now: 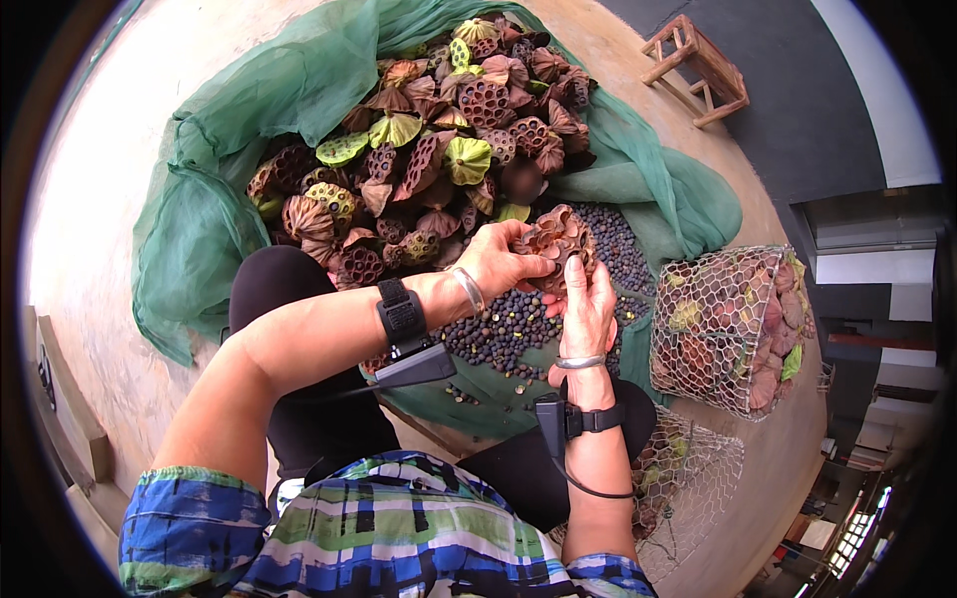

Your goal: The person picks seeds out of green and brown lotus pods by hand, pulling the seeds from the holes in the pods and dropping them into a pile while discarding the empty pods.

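Observation:
Between both hands is a dried brown lotus seed pod [557, 243] with a torn, wide-holed face. My left hand [497, 261] grips it from the left, thumb across its front. From below and right, my right hand [585, 299] holds the same pod, its thumb pressed against the lower rim. Under the hands, dark loose lotus seeds [497, 329] lie spread over green netting [478, 389]. A heap of lotus seed pods [430, 157], mostly brown with several yellow-green ones, rises just beyond the left hand. Whether seeds sit inside the held pod cannot be told.
At right stands a wire-mesh basket [706, 329] full of pods. A second wire-mesh basket [695, 478] lies by my right forearm, partly hidden. Bunched green mesh [224, 164] borders the heap. A wooden stool [695, 71] stands at the far right on the concrete floor.

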A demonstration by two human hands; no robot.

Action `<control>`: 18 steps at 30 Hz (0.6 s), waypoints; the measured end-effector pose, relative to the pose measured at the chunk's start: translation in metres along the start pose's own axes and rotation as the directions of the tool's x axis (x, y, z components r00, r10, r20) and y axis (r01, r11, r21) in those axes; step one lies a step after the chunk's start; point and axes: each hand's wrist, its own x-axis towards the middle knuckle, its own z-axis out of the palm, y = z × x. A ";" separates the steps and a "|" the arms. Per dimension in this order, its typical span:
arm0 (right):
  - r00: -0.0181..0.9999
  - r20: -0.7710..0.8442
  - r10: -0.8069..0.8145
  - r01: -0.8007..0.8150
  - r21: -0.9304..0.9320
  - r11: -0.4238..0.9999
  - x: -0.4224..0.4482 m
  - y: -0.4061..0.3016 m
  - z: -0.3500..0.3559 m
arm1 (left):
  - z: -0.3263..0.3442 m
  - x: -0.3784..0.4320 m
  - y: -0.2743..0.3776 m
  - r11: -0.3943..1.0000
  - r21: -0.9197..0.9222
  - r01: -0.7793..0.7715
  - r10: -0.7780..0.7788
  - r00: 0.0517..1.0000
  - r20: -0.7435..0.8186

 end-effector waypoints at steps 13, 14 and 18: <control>0.994 0.107 0.000 0.036 -0.336 0.941 0.003 -0.003 -0.017 | -0.001 -0.009 0.004 0.967 0.248 -0.049 0.038 0.998 0.049; 0.994 0.112 0.003 0.032 -0.315 0.948 0.003 -0.002 -0.017 | -0.002 -0.008 0.002 0.946 0.318 -0.061 0.046 0.997 0.055; 0.994 0.113 0.010 0.023 -0.290 0.957 0.003 -0.001 -0.016 | 0.005 -0.016 -0.001 0.972 0.204 -0.112 0.103 0.993 0.054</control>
